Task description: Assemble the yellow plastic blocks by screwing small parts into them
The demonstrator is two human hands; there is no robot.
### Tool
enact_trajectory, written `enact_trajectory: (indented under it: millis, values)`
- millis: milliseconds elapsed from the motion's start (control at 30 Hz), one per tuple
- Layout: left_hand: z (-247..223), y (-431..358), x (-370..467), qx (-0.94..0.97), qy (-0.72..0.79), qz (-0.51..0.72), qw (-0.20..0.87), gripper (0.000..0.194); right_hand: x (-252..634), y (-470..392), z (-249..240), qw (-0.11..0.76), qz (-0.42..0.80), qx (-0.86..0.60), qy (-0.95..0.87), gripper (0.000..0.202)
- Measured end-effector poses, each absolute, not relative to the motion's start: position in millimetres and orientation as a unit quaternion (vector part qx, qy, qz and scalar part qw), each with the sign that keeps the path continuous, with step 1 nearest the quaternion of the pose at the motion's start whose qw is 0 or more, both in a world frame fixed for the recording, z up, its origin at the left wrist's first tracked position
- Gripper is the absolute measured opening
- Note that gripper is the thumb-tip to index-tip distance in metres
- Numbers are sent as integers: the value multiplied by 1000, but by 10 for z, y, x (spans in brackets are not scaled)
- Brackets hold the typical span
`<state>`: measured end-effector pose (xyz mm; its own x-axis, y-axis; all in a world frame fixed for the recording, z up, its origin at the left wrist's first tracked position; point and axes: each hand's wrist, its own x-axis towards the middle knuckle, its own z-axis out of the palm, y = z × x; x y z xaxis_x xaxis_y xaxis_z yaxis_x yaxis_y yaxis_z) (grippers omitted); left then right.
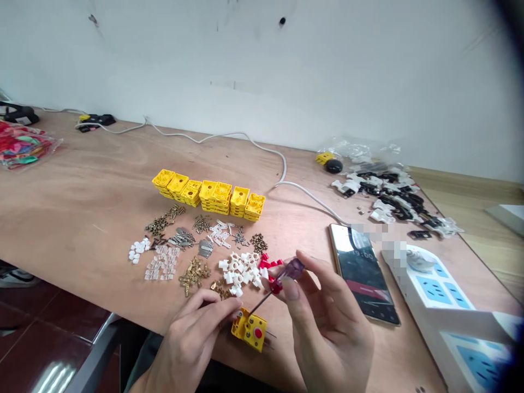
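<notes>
Light-brown wooden tabletop (102, 202), against white wall (164, 65). Centre: row of stacked yellow plastic housings (216, 204); white cable (284, 164) behind. Before the row, left to right: small white plastic caps (138, 250), clear plastic pieces (162, 265), brass-coloured metal pieces (194, 274), white tubular plastic pieces (240, 269), small red plastic pieces (266, 262). Right: black rectangular phone (364, 275); right of it, white plastic power strip (434, 313) with blue socket panels (434, 291); behind both, heap of black and white plastic parts (395, 201). Far left: clear plastic bag (51, 143) of multicoloured pieces (20, 143). Near edge: single yellow plastic unit (249, 329) with round red button (257, 332), in left hand (188, 334); translucent purple-handled screwdriver (291, 271) in right hand (329, 316).
</notes>
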<state>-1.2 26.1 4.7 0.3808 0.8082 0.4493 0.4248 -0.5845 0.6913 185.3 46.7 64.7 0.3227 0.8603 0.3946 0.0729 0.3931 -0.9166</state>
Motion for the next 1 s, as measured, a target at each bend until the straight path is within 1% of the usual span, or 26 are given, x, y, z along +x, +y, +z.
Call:
enact_trajectory:
  millis: [200,500,767,1000]
  values:
    - [88,252,-7,790,389,396,261,34,1843,445,622,659,310,-464,-504,37]
    - [174,262,20,792,399,394,241,34,1806,436,551,642,322,-501,-482,32]
    - [157,243,0,795,399,389,239,36,1816,449,581,650,327,-493,-476,30]
    - [162,243,-1,795,392,390,250,39,1809,427,581,642,330,-468,-510,33]
